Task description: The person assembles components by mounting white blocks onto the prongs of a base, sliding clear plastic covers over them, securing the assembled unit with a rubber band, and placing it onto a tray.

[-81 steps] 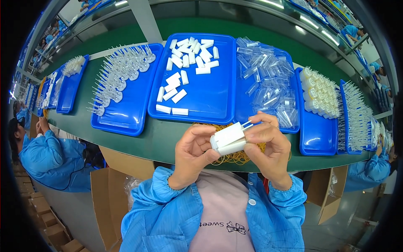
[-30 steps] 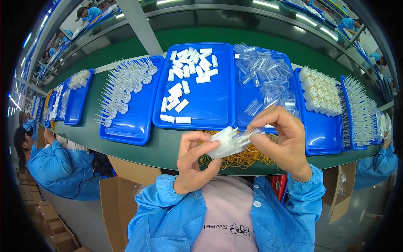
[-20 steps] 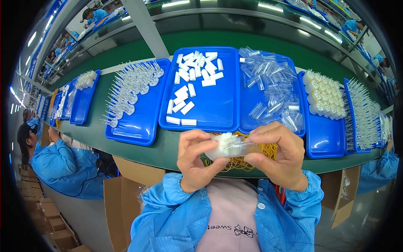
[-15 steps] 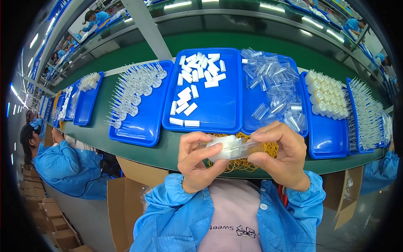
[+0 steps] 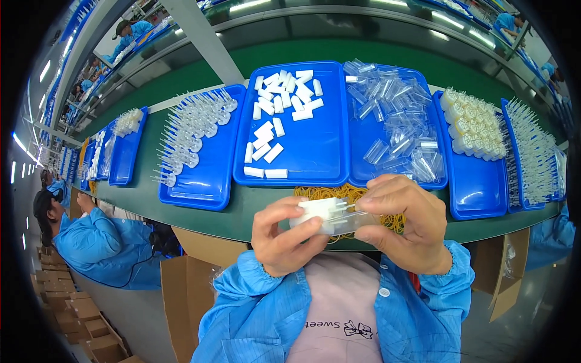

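My left hand (image 5: pixel 281 239) is closed around a small white plastic part (image 5: pixel 319 209), gripped between thumb and fingers. Thin pale prongs (image 5: pixel 346 206) stick out from its right end. My right hand (image 5: pixel 410 225) pinches a clear plastic cover (image 5: pixel 351 224) by its right end. The cover's left end meets or overlaps the white part; exactly how they fit is hard to see. Both hands are close together above a pile of yellow rubber bands (image 5: pixel 321 192), just in front of the trays.
Beyond my hands, a blue tray (image 5: pixel 302 163) holds white blocks and another blue tray (image 5: pixel 361 175) holds clear covers. Thin-stemmed clear pieces (image 5: pixel 193 133) fill a left tray; whitish round parts (image 5: pixel 475 127) are at right. Open cardboard boxes (image 5: pixel 187 302) flank me. A person (image 5: pixel 100 242) sits at left.
The white part has turned slightly in my left hand, and its thin prongs now show beside the clear cover. My right fingers have shifted a little on the cover.
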Available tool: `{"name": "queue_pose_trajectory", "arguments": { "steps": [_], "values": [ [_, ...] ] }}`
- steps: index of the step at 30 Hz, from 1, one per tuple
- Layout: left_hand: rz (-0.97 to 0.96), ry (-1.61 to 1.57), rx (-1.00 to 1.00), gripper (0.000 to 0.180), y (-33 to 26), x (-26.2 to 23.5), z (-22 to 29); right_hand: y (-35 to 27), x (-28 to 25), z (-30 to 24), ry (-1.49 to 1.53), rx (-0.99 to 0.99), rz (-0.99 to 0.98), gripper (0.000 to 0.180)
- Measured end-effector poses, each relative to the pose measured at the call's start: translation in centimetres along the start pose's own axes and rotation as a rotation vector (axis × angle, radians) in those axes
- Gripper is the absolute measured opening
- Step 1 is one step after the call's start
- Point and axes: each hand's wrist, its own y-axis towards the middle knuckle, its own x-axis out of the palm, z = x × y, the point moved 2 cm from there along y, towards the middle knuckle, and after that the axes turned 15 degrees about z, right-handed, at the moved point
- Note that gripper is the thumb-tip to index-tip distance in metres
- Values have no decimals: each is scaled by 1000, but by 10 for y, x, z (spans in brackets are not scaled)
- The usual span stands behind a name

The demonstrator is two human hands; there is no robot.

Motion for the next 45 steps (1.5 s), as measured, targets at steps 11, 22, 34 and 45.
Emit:
{"name": "queue_pose_trajectory", "arguments": {
  "steps": [11,22,34,45],
  "values": [
    [2,-99,-70,42,-9,1,-1,-9,3,-14,-48,-207,-10,26],
    [20,-130,226,41,-9,-10,3,-17,-7,-30,-183,-169,-69,24],
    [-18,-84,268,41,-6,-17,4,-35,-1,-36,-261,-484,65,18],
    [-36,-28,311,50,-5,-9,11,-31,-9,-25,-211,-318,-6,19]
  ]
}}
